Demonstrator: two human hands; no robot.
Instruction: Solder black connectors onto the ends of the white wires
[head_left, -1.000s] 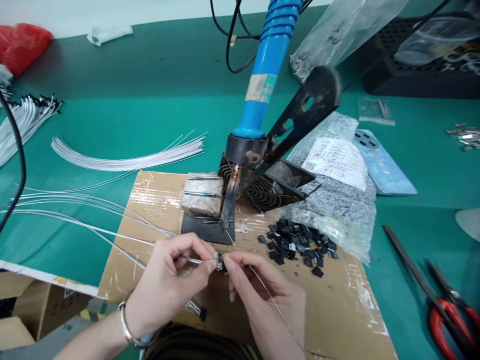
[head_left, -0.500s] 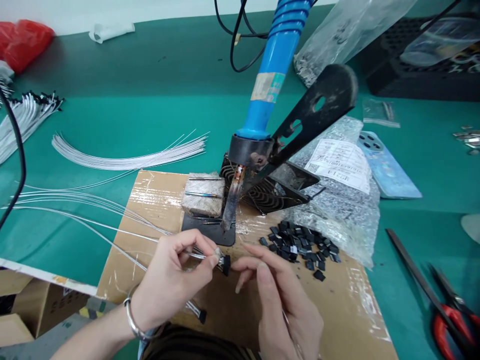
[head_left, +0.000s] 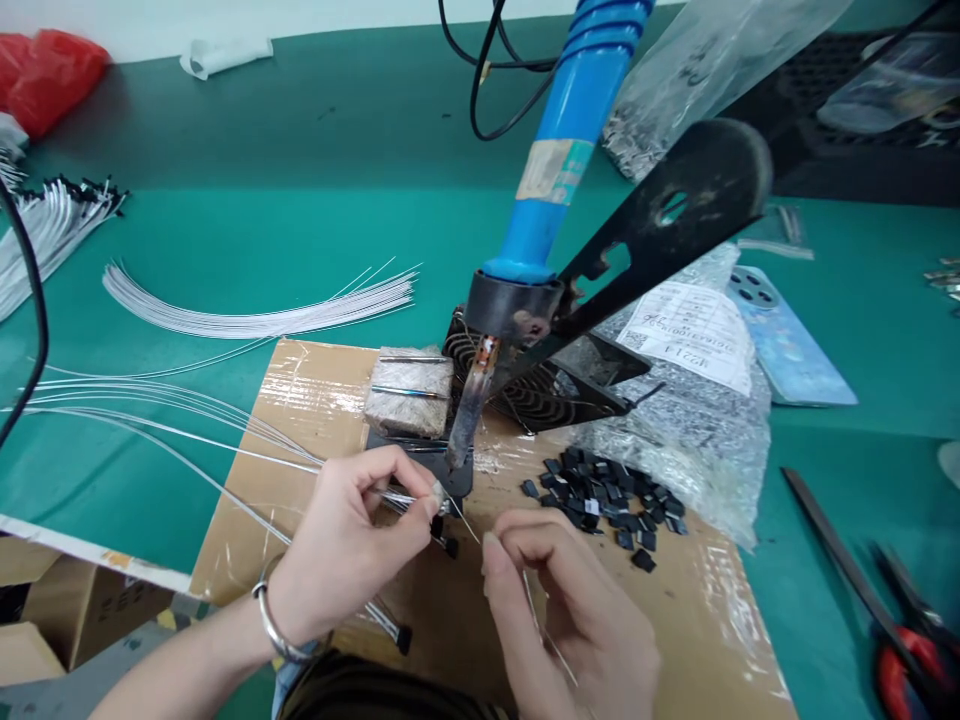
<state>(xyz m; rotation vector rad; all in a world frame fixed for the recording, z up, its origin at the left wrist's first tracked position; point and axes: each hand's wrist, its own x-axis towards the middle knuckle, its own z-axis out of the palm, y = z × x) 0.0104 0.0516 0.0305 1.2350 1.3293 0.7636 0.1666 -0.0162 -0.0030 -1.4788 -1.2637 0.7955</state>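
My left hand (head_left: 364, 535) pinches a bundle of thin white wires (head_left: 247, 432) between thumb and forefinger. Just past those fingertips, a small black connector (head_left: 448, 545) shows, partly hidden. My right hand (head_left: 574, 610) is closed on a fine metallic wire that looks like solder wire (head_left: 466, 522); its front end reaches the left fingertips and its tail hangs below the palm. Right above my hands, a blue-handled soldering iron (head_left: 551, 170) slants down in its black holder (head_left: 667, 215). Another black connector (head_left: 403, 638) on white wires lies below my left wrist.
Cardboard (head_left: 697, 620) covers the work area. Loose black connector pieces (head_left: 611, 495) lie right of centre, by a bubble-wrap bag (head_left: 697, 400). A pale sponge block (head_left: 409, 395) and a black fan (head_left: 536, 385) stand behind my hands. Red-handled scissors (head_left: 911, 660) lie far right.
My right hand has gone from loosely spread fingers to a pinch on the solder wire, whose end now meets the left fingertips. The black connector has turned lower. The view has shifted slightly.
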